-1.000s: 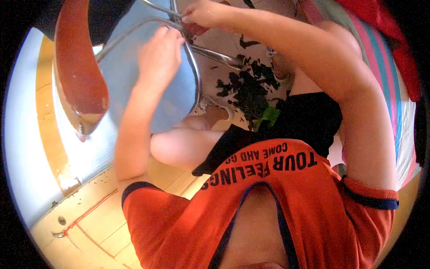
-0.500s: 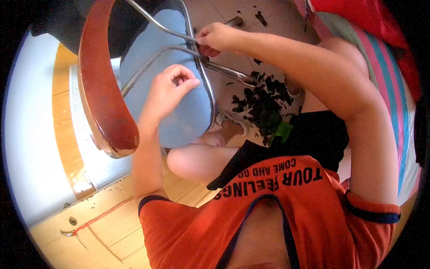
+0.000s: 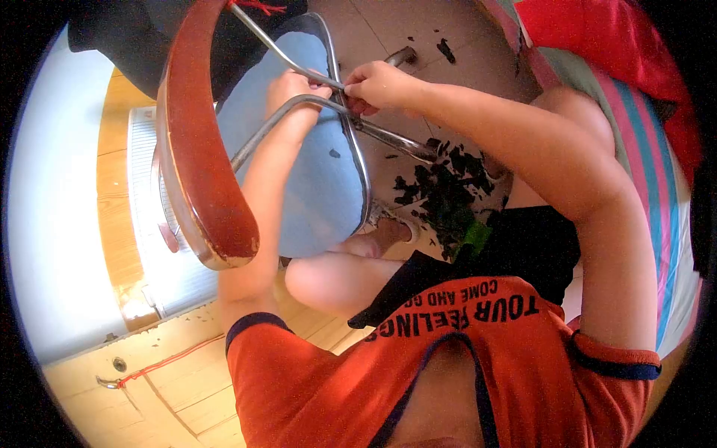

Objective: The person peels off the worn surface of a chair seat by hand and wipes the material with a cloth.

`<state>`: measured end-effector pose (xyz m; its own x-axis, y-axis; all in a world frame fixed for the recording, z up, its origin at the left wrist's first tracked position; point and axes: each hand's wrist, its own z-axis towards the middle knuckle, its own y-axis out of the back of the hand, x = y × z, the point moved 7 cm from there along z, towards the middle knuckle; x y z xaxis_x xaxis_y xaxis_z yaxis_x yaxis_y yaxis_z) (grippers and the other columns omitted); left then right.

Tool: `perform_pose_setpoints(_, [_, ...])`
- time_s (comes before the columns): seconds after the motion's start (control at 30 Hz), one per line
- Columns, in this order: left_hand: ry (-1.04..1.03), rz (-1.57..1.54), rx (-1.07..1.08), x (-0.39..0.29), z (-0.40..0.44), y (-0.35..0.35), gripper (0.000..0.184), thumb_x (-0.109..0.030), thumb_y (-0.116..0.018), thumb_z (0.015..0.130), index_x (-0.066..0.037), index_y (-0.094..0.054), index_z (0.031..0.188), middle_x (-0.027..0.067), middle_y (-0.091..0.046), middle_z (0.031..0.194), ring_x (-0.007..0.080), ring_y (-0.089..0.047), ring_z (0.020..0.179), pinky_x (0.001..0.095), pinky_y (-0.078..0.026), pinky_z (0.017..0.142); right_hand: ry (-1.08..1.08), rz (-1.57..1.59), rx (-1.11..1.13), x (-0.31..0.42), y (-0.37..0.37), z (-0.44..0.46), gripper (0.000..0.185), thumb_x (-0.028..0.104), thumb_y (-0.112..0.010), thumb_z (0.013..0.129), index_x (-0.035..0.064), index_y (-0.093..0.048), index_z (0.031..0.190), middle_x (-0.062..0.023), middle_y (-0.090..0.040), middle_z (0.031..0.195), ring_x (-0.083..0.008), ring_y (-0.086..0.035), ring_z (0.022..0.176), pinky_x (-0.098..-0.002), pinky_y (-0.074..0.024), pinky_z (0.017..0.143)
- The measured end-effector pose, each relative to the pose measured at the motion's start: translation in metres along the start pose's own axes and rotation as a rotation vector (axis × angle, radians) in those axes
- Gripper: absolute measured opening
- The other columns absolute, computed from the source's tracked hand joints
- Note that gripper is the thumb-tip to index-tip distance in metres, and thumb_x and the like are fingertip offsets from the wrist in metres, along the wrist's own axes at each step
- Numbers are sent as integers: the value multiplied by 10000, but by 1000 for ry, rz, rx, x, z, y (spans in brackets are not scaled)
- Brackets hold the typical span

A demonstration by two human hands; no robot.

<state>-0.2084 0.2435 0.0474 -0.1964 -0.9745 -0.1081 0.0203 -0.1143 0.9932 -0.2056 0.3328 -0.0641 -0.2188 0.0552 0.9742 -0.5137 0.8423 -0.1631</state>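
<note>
A tipped chair lies before me, with a light blue seat panel (image 3: 317, 187), a metal tube frame (image 3: 280, 123) and a reddish-brown wooden armrest (image 3: 196, 142). My left hand (image 3: 293, 89) reaches behind the lower tube, over the panel, its fingers bent together near where the tubes meet. Just right of it, my right hand (image 3: 377, 86) pinches at the panel's metal-trimmed edge. Whatever lies between either hand's fingers is too small or hidden. A small dark flake (image 3: 334, 153) rests on the blue panel.
Black flakes (image 3: 448, 187) are heaped on the tiled floor by my legs, with a green piece (image 3: 474, 239) among them. Striped cloth (image 3: 642, 142) and red fabric (image 3: 605, 37) are at the right. A yellow wooden door panel (image 3: 187, 381) with red cord stands lower left.
My left hand has moved up and away from me, from over the panel to beside my right hand. The chair has shifted slightly right in view. A dark flake now shows on the panel.
</note>
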Motion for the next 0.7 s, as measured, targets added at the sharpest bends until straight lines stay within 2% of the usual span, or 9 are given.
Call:
perform_pose_setpoints(0.07, [20,35,10,6,7,-7,197,-235,-740,704,-57,-695,775,79,-655,696,184,-618,627,317,-484,604,-11,166,-104,-3,3,-2,165,131,-586,839,-12,-664,867,-104,-660,709,-189,-635,590,-312,-516,546])
perform_pose_setpoints(0.1, [75,9,7,8,9,-9,199,-243,-743,711,-59,-686,761,80,-654,686,182,-616,623,315,-483,603,-4,162,-107,0,5,-3,165,131,-586,839,-12,-664,867,-104,-660,709,-189,-635,590,-312,-516,546])
perform_pose_setpoints(0.17, [165,32,21,11,11,-12,211,-259,-753,723,-68,-665,722,78,-654,679,172,-614,625,311,-479,592,-42,61,-19,3,2,-8,229,154,-525,911,-20,-601,1040,-98,-666,868,-172,-652,765,-289,-546,686])
perform_pose_setpoints(0.27, [126,71,57,21,16,-17,196,-259,-721,754,-75,-656,760,95,-663,727,215,-634,676,337,-486,619,-55,92,-4,4,1,-11,227,153,-530,910,-19,-605,1037,-98,-662,872,-167,-645,775,-298,-543,705])
perform_pose_setpoints(0.4, [190,219,-8,13,3,-17,170,-245,-664,800,-77,-638,808,116,-665,788,272,-644,746,371,-487,662,-75,89,11,0,0,-7,223,150,-534,907,-19,-607,1034,-106,-658,879,-168,-644,778,-301,-543,707])
perform_pose_setpoints(0.47, [193,128,-4,9,-7,-15,150,-233,-613,832,-85,-619,857,135,-659,826,318,-634,803,401,-483,698,-2,170,-59,-5,-2,-1,166,125,-600,835,-27,-663,860,-119,-660,736,-197,-644,622,-318,-530,557])
perform_pose_setpoints(0.6, [68,183,-65,8,-16,-16,139,-208,-575,852,-82,-599,905,153,-653,851,331,-626,824,403,-478,712,-43,270,-84,0,-6,-14,157,101,-586,843,-37,-657,866,-128,-660,753,-204,-649,632,-312,-538,562])
perform_pose_setpoints(0.7, [59,242,-69,5,-24,-16,147,-207,-566,859,-74,-591,918,160,-649,864,330,-624,822,402,-472,726,-29,284,-62,-4,-9,-11,155,81,-573,848,-48,-650,884,-134,-658,759,-209,-652,638,-309,-543,567])
